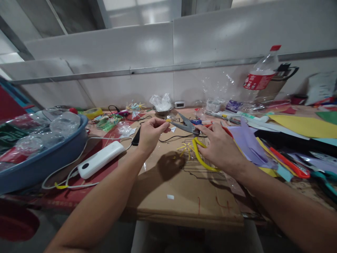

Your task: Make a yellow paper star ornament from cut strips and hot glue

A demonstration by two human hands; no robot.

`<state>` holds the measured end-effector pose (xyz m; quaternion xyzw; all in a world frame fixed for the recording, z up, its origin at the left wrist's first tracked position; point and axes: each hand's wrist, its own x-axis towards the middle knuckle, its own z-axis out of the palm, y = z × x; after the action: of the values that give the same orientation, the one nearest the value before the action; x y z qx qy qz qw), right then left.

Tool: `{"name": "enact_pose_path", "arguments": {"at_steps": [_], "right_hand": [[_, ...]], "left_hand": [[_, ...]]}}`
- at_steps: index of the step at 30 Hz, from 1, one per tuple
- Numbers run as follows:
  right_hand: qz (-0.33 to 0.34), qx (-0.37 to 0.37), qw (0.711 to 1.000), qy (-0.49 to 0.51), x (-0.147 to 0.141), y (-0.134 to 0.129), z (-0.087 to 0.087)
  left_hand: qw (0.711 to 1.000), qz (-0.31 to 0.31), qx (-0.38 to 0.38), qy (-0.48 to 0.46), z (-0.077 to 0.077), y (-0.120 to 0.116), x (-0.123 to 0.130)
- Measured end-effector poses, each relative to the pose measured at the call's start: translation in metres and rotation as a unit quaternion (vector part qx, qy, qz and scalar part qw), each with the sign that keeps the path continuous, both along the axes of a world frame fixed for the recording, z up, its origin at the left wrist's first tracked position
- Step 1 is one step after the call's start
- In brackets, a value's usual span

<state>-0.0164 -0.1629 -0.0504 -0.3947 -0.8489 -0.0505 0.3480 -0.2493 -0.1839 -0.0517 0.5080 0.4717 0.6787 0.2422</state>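
Yellow-handled scissors [193,130] are in my right hand [219,147], their blades parted and pointing left. Between the thumb and fingers of my left hand [152,131] is a small yellow piece [167,120], pinched close to the blade tips. I cannot tell its exact kind, nor whether the blades touch it. Below the scissors, a bundle of thin yellow strips [187,149] spreads out like a star on the cardboard [152,196]. A small white scrap [170,197] lies nearer the front edge.
On the left are a blue basin [71,147] of plastic bottles and a white power bank [101,160] with a cable. Coloured sheets [250,144], a red cutter [289,163] and teal-handled scissors [326,182] lie right. A large bottle [260,77] stands behind.
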Motion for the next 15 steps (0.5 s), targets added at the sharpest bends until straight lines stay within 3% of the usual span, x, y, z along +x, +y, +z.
{"name": "enact_pose_path", "arguments": {"at_steps": [5,12,15], "right_hand": [[-0.005,0.011,1.0,-0.012,0.0,0.0,0.0],[-0.068,0.1,0.989,-0.089,0.001,-0.01,0.007],[-0.054,0.055,0.995,-0.062,0.0,-0.011,0.007]], "left_hand": [[0.999,0.022,-0.016,0.04,0.005,-0.005,0.003],[0.98,0.086,0.0,0.178,0.006,-0.008,0.002],[0.972,0.102,0.022,0.21,0.003,-0.008,0.002]]}}
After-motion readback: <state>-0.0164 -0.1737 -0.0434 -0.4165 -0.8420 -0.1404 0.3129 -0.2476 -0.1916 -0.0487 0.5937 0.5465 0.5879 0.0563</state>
